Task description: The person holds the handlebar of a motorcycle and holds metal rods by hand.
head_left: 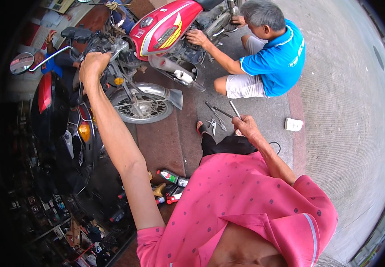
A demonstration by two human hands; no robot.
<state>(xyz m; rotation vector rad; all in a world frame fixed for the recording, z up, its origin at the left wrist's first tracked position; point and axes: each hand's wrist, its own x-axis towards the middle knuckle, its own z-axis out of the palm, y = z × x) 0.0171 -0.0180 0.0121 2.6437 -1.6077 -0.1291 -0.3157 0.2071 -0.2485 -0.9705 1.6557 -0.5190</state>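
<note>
My left arm stretches out to the red motorcycle, and my left hand is closed around the end of its handlebar; the grip itself is hidden under my fingers. Low in front of my body, my right hand is closed on a metal tool with two rod-like arms sticking out; its exact kind I cannot make out. On the ground just beyond it lie several metal hand tools. The motorcycle's spoked front wheel stands between my two arms.
A person in a blue shirt crouches at the right, both hands at the motorcycle's engine side. A white container lies on the pavement. Oil bottles sit near my left elbow. Another motorcycle is parked at the left.
</note>
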